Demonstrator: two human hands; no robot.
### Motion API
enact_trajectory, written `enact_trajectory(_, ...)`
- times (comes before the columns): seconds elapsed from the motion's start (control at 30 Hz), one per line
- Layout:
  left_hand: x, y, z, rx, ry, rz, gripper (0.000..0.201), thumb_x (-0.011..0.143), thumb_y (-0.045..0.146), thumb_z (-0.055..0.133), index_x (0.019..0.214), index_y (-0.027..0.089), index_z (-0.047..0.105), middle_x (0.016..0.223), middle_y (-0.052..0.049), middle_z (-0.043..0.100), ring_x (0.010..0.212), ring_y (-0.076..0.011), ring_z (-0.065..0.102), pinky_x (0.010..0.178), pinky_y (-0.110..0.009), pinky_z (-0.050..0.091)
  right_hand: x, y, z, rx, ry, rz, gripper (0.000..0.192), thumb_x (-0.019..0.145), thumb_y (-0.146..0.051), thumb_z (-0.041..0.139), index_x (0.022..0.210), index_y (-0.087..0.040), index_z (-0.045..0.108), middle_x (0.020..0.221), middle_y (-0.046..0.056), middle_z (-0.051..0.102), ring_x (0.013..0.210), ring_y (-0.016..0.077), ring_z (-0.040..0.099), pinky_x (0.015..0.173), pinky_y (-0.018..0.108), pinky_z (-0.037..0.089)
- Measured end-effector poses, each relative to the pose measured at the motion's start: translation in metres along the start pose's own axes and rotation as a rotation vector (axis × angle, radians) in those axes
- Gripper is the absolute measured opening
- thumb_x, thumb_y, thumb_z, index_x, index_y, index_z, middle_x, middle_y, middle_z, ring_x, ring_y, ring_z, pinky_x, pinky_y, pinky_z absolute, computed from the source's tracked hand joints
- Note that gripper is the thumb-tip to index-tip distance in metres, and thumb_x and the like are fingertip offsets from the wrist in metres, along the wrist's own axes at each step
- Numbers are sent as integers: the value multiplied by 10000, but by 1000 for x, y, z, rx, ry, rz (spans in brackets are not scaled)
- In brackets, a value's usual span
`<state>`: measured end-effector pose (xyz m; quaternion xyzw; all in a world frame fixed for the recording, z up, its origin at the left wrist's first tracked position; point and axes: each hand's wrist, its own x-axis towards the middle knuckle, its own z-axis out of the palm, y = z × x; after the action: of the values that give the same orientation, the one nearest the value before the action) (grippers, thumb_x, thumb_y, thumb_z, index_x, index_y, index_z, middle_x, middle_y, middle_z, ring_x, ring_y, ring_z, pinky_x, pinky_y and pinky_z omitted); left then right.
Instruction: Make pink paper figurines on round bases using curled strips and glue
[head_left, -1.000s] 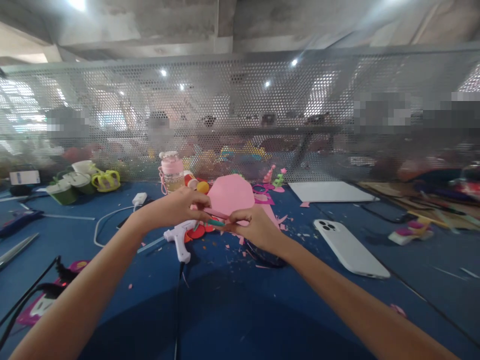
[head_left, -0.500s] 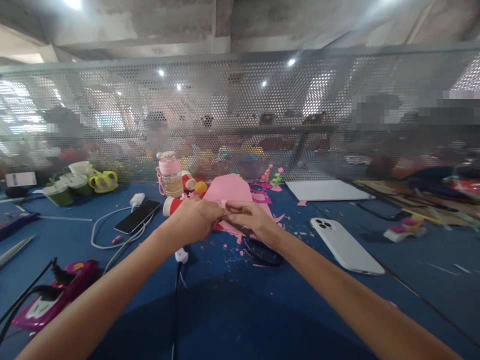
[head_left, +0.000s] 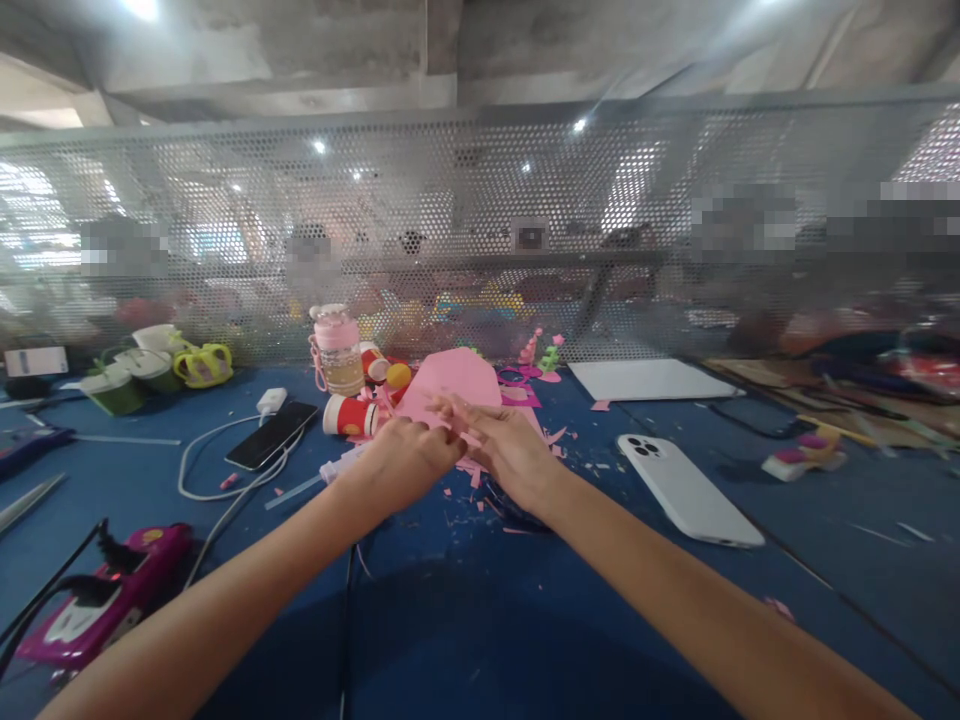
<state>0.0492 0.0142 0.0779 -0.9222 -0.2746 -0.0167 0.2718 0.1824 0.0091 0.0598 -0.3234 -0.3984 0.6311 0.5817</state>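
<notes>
Both hands are meeting over the blue-covered bench [head_left: 450, 640], the left hand [head_left: 409, 462] curling its fingers closed on the near edge of a pale pink cut paper sheet [head_left: 454, 378] while the right hand [head_left: 504, 445] is pinching the same edge just beside it. The sheet is standing up and away from the fingertips, between a red paper cup lying on its side [head_left: 346, 416] and a white smartphone lying face down [head_left: 686, 487], with pink paper scraps [head_left: 480, 485] lying beneath the hands
</notes>
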Motion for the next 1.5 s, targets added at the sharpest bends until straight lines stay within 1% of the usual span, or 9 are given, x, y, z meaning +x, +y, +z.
enact_trajectory(0.13,-2,-1,-1,-146,-38,-76,158,818,205,471,914,159,587,787,-79,671,708,-218,645,571,-314,478,4,3,-5,5,13,-37,166,526,-308,724,663,-217,699,864,45,673,899,184,550,686,285,438)
enact_trajectory(0.27,-5,-17,-1,-412,-60,-160,330,805,432,467,904,141,589,847,-84,668,790,-222,626,631,-316,471,6,1,-8,8,-52,-71,143,610,-295,670,735,-229,697,878,33,664,929,181,539,740,313,440)
enact_trajectory(0.37,-3,-29,2,-572,-2,-145,275,792,363,514,968,166,593,948,-66,658,827,-166,611,697,-271,460,6,2,-9,-24,-121,-50,117,652,-291,632,733,-230,689,868,40,666,894,200,549,775,372,438)
enact_trajectory(0.53,-3,-43,4,-427,42,-107,179,804,247,505,879,180,653,897,-55,671,786,-151,611,696,-269,450,5,3,-7,-14,-168,5,27,624,-263,671,623,-236,667,908,40,666,984,222,524,883,397,390)
enact_trajectory(0.8,-12,-60,0,-52,638,-6,228,834,164,435,814,190,661,802,-28,697,730,-139,618,666,-285,462,4,14,-7,-78,-226,-68,237,570,-459,704,588,-224,674,808,46,684,985,219,537,969,397,288)
enact_trajectory(0.97,-12,-53,-1,14,841,-16,184,805,136,497,870,217,650,859,-11,698,813,-142,612,792,-328,448,2,19,-3,-184,-319,-18,227,594,-458,689,624,-233,690,734,24,682,705,159,589,771,367,414)
enact_trajectory(1.13,-9,-42,1,-159,994,20,198,741,198,604,922,276,627,999,-11,662,986,-182,533,807,-351,450,-4,16,2,-332,-308,-228,184,628,-415,672,615,-234,700,568,-6,625,551,107,519,578,268,414)
enact_trajectory(1.3,-7,-44,-7,-423,897,-269,394,793,146,496,1179,225,491,1109,-73,601,992,-189,534,850,-368,439,-4,14,0,-465,-184,-343,215,633,-428,653,685,-230,720,616,2,638,479,86,447,473,241,374)
enact_trajectory(1.5,-13,-61,-17,-1164,417,-264,470,905,351,177,1097,128,544,765,-90,676,604,-130,636,540,-230,512,0,16,-5,-540,-84,-385,230,648,-431,637,745,-242,724,680,27,664,536,122,499,499,259,393)
